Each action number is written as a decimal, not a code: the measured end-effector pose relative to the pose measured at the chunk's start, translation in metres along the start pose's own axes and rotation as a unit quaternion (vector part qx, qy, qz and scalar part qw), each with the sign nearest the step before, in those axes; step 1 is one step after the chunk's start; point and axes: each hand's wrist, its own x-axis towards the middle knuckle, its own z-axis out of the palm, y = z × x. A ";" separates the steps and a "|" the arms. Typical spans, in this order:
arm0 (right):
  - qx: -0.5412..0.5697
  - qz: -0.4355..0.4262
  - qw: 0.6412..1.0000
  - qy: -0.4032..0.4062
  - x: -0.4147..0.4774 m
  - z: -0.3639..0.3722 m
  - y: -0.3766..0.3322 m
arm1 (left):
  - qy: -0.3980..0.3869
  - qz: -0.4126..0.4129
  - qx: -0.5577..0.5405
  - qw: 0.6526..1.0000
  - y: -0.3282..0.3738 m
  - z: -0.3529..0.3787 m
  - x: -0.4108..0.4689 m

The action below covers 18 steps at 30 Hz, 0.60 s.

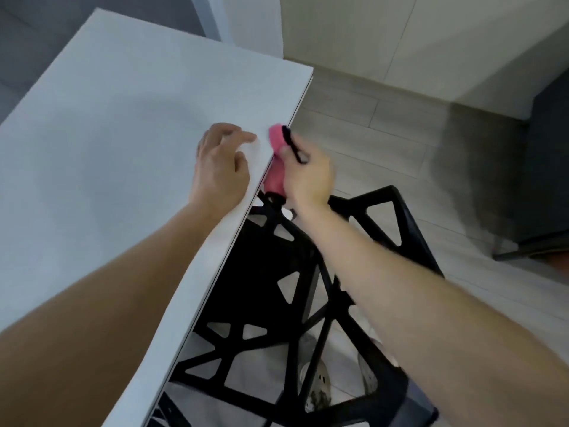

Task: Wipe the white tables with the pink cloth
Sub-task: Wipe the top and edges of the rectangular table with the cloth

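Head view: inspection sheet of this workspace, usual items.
Surface: white rectangular table top, matte.
Job's things: bunched pink cloth at the table's right edge.
Clutter: thin black item against the cloth, identity unclear.
Grippers: left hand rests on the table top, fingers loosely curled, holding nothing; right hand grips the cloth.
Cables: nothing seen.
Surroundings: black cut-out plastic chair below the table edge; pale plank floor.

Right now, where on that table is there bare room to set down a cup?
The table is bare from the left hand to its far and left edges. It is crowded at the right edge: the right hand grips the pink cloth there, and the black chair stands against it.
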 end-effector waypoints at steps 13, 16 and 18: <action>0.001 -0.030 0.999 0.015 -0.131 0.012 0.018 | -0.058 0.107 0.118 0.986 -0.061 -0.096 -0.199; -0.019 -0.028 0.996 0.081 -0.085 0.023 0.017 | -0.036 0.107 0.113 0.987 -0.064 -0.090 -0.201; 0.002 -0.040 0.996 0.082 -0.132 0.031 0.023 | -0.028 0.107 0.115 0.987 -0.063 -0.089 -0.200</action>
